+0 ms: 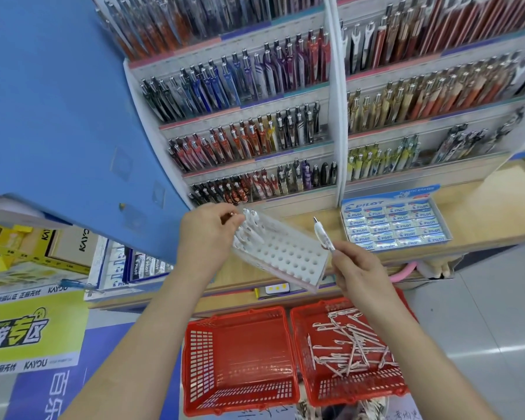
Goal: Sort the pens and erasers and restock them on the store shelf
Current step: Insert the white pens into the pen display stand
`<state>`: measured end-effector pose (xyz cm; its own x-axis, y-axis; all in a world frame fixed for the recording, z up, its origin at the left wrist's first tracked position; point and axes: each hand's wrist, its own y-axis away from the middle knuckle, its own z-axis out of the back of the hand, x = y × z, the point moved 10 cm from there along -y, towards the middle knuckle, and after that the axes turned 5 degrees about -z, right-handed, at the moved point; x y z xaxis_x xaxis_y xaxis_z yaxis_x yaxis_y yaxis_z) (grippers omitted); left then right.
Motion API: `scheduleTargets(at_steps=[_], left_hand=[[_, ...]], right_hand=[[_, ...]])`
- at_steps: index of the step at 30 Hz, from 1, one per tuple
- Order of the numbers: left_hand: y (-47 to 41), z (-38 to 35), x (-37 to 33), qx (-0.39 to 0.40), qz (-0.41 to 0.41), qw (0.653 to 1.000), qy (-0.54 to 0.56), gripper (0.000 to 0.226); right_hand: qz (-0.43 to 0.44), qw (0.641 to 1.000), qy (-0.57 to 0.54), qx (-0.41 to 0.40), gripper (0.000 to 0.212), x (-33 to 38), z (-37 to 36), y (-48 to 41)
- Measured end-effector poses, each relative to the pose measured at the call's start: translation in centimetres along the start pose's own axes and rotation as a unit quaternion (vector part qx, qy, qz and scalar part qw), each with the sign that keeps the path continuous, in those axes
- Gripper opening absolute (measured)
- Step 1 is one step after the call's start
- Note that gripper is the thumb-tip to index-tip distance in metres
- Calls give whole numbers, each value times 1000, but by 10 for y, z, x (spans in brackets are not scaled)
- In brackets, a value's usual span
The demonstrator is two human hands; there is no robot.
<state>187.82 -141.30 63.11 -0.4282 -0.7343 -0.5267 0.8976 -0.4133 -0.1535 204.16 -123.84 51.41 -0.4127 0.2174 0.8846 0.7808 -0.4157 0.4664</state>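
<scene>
Blue panel (58,116) crowds the far left. Left hand (208,234) grips the left end of the tilted white hole rack (285,256); seated pens (249,230) there, other holes free. Right hand (358,271) pinches a white pen (323,234) beside the rack's right edge. Eraser box (394,222) sits on the wooden ledge (482,207). Below: left red basket (249,353), then right red basket (303,368) with loose pens (352,347).

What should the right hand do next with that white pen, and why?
Probably slide the white pen into an empty hole of the perforated tray, next to the standing pens. The right hand pinches it just beside the tray, which the left hand holds tilted; most holes are empty.
</scene>
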Motion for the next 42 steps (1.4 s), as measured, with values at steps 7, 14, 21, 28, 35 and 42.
scheduleTargets(at_steps=[7,14,21,28,35,42], left_hand=[[-3,-23,4,11,-20,998,-61,15],[-7,-44,10,36,-25,993,-106,14],[-10,-52,9,67,-9,982,-174,17],[15,-47,-24,132,104,953,252,16],[37,-51,-27,181,181,910,328,9],[-1,20,10,-49,114,977,171,14]], right_hand=[[25,1000,10,-10,17,-4,4,0],[17,1000,-3,-18,6,-6,7,1],[0,997,-74,29,20,1,-4,7],[1,993,-69,93,26,11,-15,11],[30,994,-33,99,12,21,-21,13],[101,968,224,-46,14,13,1,4]])
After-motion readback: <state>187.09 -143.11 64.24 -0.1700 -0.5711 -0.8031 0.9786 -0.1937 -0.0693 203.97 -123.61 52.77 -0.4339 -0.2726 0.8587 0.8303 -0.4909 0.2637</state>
